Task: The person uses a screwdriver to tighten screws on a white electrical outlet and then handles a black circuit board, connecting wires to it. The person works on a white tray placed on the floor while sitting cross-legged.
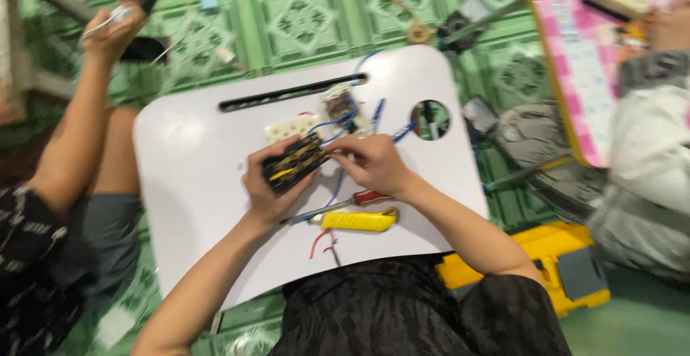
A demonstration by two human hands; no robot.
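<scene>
Here, near the middle of the white lap table (187, 183), the left hand (269, 187) is closed around a black and yellow wired module (293, 162), while the right hand (374, 163) pinches its right end. Blue wires (338, 122) run to a white socket plate (291, 127) behind. A yellow utility knife (358, 220) and red-handled screwdriver (345, 203) lie toward the near edge.

1. My left hand (269, 183) covers the underside of the black and yellow block (295, 162), so I cannot tell its full shape.
2. My right hand (374, 163) hides the block's right end and where the blue wires (336, 121) join it.
3. The small circuit part (339, 102) is too blurred to tell its details.
4. The screwdriver (345, 203) tip is partly hidden under my left wrist.
5. The pink mat (575, 61) is cut off by the top edge.
</scene>
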